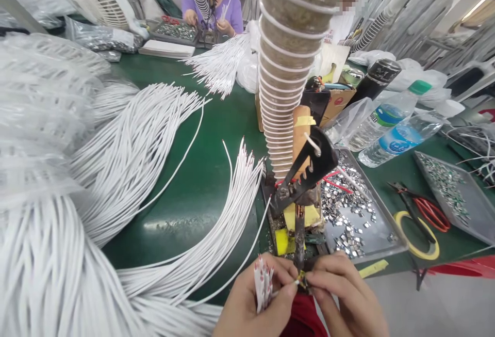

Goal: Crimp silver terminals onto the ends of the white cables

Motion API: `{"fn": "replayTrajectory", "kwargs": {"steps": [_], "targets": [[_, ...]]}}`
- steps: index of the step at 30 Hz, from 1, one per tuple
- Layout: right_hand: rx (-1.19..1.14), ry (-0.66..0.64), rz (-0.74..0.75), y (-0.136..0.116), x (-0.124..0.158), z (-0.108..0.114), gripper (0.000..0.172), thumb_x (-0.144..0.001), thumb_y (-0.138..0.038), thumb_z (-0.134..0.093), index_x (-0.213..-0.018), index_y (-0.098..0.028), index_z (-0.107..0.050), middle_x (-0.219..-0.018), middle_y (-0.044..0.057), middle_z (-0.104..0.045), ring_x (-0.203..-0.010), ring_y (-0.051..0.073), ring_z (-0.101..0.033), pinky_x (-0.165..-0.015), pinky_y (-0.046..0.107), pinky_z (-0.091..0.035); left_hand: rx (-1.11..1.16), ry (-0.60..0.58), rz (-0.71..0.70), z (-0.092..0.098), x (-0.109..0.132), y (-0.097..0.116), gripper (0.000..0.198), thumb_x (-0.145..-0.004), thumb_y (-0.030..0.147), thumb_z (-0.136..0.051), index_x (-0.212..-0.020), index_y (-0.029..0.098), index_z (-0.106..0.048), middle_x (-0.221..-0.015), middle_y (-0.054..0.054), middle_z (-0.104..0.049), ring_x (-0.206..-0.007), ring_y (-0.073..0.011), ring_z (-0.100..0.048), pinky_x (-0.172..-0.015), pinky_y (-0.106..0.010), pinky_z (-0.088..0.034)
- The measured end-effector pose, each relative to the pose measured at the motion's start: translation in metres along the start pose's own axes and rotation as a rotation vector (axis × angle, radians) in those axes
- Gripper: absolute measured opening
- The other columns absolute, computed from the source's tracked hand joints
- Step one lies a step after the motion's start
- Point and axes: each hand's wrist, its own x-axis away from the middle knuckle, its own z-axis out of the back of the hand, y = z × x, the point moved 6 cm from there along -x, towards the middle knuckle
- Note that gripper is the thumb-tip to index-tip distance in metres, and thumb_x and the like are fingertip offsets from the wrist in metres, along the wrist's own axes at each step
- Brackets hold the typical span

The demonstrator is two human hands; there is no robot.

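Observation:
My left hand (242,298) is closed round a short bundle of white cables (263,288) with red wire tips. Its thumb and finger also pinch the end of one cable below the soldering iron (299,239). Opposite, my right hand (346,288) is closed in a pinch at the same spot, on a tiny part too small to make out. The iron points down from a black metal bracket (309,169), its tip close to both sets of fingertips. A curved bundle of white cables (220,228) lies left of the iron.
A ribbed extraction hose (286,63) hangs above the iron. On the right are a tray (382,234) of small metal parts, tape (417,252), cutters (415,205), another tray (477,213) and water bottles (400,141). More cables (135,156) cover the left. A co-worker (234,4) sits opposite.

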Motion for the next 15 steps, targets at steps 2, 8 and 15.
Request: {"fn": "replayTrajectory", "kwargs": {"steps": [2, 8, 15], "targets": [[0.046, 0.047, -0.022, 0.0, 0.004, 0.002, 0.029, -0.093, -0.004, -0.062, -0.113, -0.024, -0.07, -0.098, 0.006, -0.073, -0.083, 0.017, -0.076, -0.075, 0.027, -0.065, 0.01, 0.002, 0.01, 0.0, 0.0, 0.0, 0.03, -0.09, 0.042, -0.085, -0.077, 0.019, -0.072, -0.088, -0.003, -0.072, -0.081, -0.0194, -0.062, -0.082, -0.03, -0.049], [0.148, 0.102, 0.08, -0.003, 0.007, 0.002, 0.023, -0.089, -0.006, -0.069, -0.104, -0.024, -0.069, -0.095, 0.006, -0.08, -0.082, 0.018, -0.082, -0.076, 0.026, -0.069, 0.04, 0.102, 0.045, -0.002, -0.002, 0.007, 0.025, -0.084, 0.032, -0.089, -0.073, 0.02, -0.07, -0.089, -0.003, -0.074, -0.086, -0.0208, -0.065, -0.087, -0.03, -0.05], [0.27, 0.142, 0.086, -0.003, 0.01, -0.001, 0.02, -0.092, -0.008, -0.069, -0.103, -0.025, -0.07, -0.093, 0.005, -0.082, -0.081, 0.018, -0.082, -0.08, 0.029, -0.068, 0.112, 0.136, 0.078, -0.004, -0.001, 0.012, 0.024, -0.081, 0.027, -0.09, -0.07, 0.02, -0.07, -0.089, -0.001, -0.074, -0.086, -0.0195, -0.064, -0.088, -0.028, -0.049]]}}
